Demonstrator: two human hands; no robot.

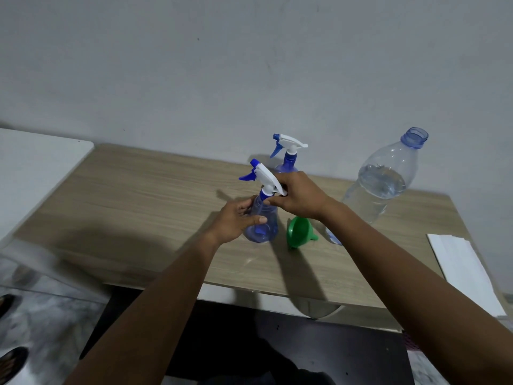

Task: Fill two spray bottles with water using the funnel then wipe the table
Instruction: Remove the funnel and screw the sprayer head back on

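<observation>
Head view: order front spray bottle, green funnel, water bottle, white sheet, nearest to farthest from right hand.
1. front spray bottle, its top gripped by the right hand
2. green funnel, just under the wrist
3. water bottle, farther right
4. white sheet, far right table edge

Plain grey wall (249, 65) behind my fingers (274, 202), a white slab (33, 168) way off left, and blurry dark shoes (12, 359) on the marbled floor (55, 315) down below-left.

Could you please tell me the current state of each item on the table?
Near spray bottle: capped, left hand holds its body, right hand grips its top.
Far spray bottle: upright, capped.
Water bottle: uncapped, partly full.
Funnel: lying on its side.
</observation>
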